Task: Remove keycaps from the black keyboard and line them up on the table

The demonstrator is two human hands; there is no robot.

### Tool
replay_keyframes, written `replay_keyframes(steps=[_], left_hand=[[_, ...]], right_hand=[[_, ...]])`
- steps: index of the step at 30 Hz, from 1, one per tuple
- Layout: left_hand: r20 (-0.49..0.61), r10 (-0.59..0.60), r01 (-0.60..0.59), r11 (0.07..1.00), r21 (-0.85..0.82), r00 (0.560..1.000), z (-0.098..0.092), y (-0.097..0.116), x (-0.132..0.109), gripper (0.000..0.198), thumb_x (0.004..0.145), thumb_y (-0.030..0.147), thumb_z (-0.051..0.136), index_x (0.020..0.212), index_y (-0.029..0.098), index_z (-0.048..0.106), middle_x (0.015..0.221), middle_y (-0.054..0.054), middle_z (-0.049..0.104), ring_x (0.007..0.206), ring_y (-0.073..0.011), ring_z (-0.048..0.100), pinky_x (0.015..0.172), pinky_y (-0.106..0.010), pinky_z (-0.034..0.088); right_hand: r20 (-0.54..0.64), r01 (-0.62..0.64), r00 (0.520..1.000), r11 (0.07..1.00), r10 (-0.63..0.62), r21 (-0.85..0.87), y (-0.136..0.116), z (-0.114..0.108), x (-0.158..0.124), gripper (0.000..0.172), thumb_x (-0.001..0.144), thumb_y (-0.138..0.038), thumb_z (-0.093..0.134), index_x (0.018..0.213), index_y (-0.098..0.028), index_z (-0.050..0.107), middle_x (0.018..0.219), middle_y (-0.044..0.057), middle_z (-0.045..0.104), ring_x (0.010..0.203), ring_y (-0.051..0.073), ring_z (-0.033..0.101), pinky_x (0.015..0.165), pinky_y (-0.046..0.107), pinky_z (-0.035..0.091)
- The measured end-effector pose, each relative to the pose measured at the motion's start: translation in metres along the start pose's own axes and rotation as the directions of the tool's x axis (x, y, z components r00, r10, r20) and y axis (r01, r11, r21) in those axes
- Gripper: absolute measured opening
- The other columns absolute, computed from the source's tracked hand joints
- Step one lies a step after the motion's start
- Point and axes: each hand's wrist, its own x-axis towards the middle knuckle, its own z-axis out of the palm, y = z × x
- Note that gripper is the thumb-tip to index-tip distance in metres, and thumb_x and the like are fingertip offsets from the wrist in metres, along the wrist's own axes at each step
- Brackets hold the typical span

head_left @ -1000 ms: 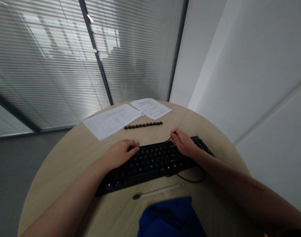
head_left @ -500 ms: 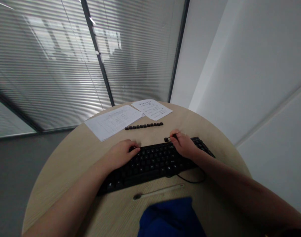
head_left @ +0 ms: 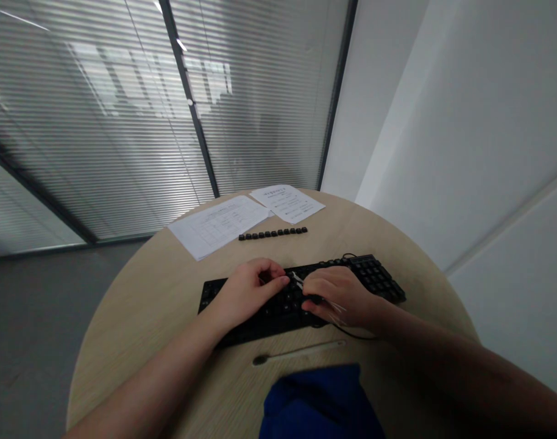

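A black keyboard [head_left: 255, 323] lies at a slant on the table under both hands. My right hand [head_left: 337, 291] is closed around a wire keycap puller [head_left: 297, 280], whose pale wire end points left over the keys. Further thin wires stick out below its fingers. Just left of the wire end, my left hand [head_left: 253, 286] rests over the keyboard with thumb and forefinger brought together. Whatever lies between those fingertips is too small to make out. Beyond the keyboard, several loose black keycaps [head_left: 273, 233] stand in a row.
Two printed paper sheets [head_left: 221, 222] [head_left: 290, 203] lie at the round table's [head_left: 136, 305] far side. A brush with a pale handle [head_left: 301, 352] lies in front of the keyboard, near a blue cloth [head_left: 319, 399]. The keyboard's cable [head_left: 356, 335] curls at its near edge.
My right hand has moved down and left over the keys with the puller. The keycap at its wire end no longer shows. My left hand has shifted right, towards the puller.
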Motion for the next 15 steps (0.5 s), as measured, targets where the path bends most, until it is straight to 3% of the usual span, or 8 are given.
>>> replay_keyframes(steps=[10,15], left_hand=[[0.052,-0.015,0.015,1.000,-0.005,0.999,0.0018,0.0008,-0.0004,0.019,0.080,0.037,0.059,0.080,0.018,0.063,0.071,0.001,0.061,0.065,-0.0142,0.054,0.060,-0.026,0.040],[0.015,-0.069,0.069,0.998,-0.012,0.998,0.0055,-0.0007,0.0010,0.014,0.076,0.032,0.055,0.073,0.019,0.057,0.062,0.003,0.053,0.058,-0.0127,0.046,0.054,-0.026,0.034]], right_hand=[[0.037,0.059,0.998,0.997,-0.057,-0.043,-0.0066,0.0054,-0.0003,0.027,0.098,-0.041,0.047,0.084,-0.019,0.056,0.078,0.002,0.066,0.067,0.013,0.059,0.060,0.025,0.038],[0.033,0.014,0.999,0.999,-0.013,-0.034,-0.0100,0.0052,0.0034,0.022,0.098,-0.036,0.048,0.087,-0.018,0.056,0.077,0.001,0.065,0.066,0.012,0.058,0.059,0.024,0.037]])
